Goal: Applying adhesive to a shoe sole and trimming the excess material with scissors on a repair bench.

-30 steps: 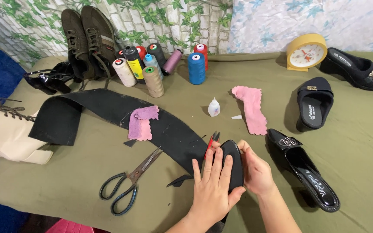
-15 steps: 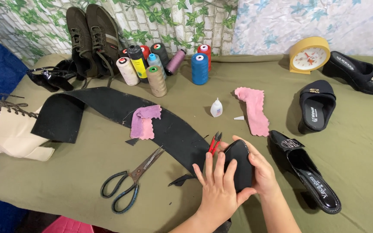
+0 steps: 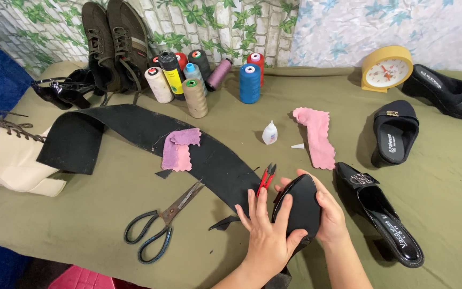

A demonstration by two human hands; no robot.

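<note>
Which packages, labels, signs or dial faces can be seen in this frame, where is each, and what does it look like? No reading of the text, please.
Glue bottle: mid-table, small, white, teardrop-shaped.
Clock: back right by the wall, round, yellow case, white dial.
Insole label: inside the black slipper at right, pale print on black.
Heel insole print: in the black heeled shoe beside the right hand, light lettering.
Thread cone tops: back centre, small round coloured stickers.

Shoe-repair workshop: thread spools [image 3: 196, 96], scissors [image 3: 161, 222], shoes [image 3: 114, 43].
</note>
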